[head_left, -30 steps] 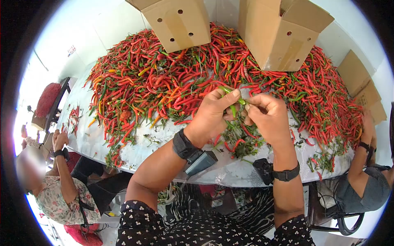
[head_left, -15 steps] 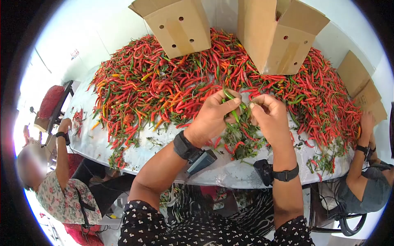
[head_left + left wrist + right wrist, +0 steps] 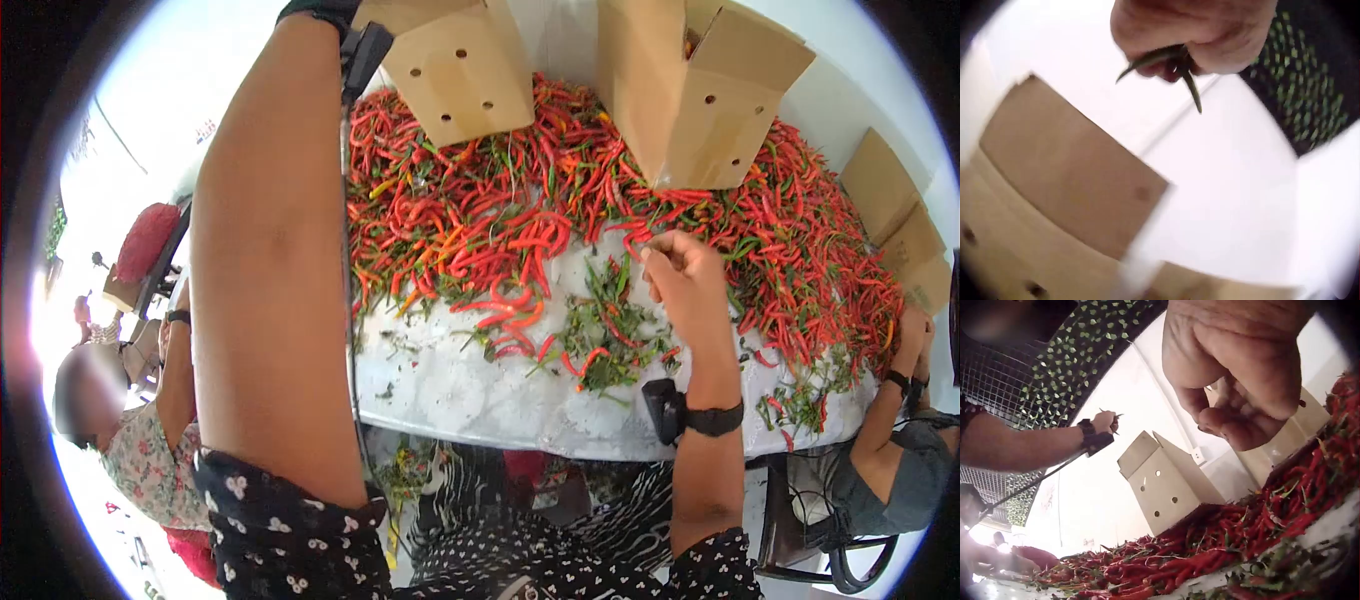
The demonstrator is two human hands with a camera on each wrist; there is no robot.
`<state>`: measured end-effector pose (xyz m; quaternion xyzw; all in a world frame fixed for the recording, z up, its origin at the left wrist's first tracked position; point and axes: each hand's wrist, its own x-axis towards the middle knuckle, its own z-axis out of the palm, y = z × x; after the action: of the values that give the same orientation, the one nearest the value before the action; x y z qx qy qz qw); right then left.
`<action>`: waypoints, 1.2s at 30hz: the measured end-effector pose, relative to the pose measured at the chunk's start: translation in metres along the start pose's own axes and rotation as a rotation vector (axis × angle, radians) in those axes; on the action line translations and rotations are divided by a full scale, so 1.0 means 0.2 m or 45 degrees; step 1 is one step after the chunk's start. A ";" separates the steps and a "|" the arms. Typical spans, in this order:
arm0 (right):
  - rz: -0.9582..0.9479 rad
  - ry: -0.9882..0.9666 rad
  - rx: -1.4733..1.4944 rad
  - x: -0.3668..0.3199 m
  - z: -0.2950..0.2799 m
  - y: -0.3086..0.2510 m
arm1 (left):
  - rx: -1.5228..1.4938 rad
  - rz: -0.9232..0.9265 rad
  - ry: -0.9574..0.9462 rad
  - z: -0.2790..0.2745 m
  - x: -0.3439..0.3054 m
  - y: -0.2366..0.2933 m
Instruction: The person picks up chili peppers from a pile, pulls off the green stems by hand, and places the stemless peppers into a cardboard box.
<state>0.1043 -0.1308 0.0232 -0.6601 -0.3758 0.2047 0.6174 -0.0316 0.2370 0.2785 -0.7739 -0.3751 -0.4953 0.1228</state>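
Observation:
My left hand (image 3: 1194, 31) is raised high near the left cardboard box (image 3: 465, 75) and grips a few chili peppers. Two slim green chili tips (image 3: 1192, 90) stick out below its curled fingers, with the rest hidden in the fist. In the head view only the left forearm shows, as the hand is past the upper edge. My right hand (image 3: 690, 280) hovers over the table beside the chili pile, fingers loosely bent, nothing visible in them. Just left of its fingertips lie red chilies (image 3: 635, 240), and below them a heap of green leaves and stems (image 3: 600, 335).
A long pile of mostly red chilies (image 3: 800, 240) runs across the white table (image 3: 460, 400). A second open box (image 3: 700, 120) stands on the pile at the back right. People sit at both sides, one person's hands (image 3: 915, 330) at the pile's right end.
My left hand has lifted away from the right hand, up and to the left with the chilies. The right hand has stayed near its place, moving slightly right.

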 end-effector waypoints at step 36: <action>0.249 -0.266 0.410 -0.01 0.12 0.06 | -1.720 -0.620 -1.739 0.01 -1.68 0.47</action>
<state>0.0888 -0.1159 0.0070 -0.5616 -0.3343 0.3883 0.6497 -0.0401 0.0201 0.0065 -0.7026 -0.1528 -0.0644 -0.6920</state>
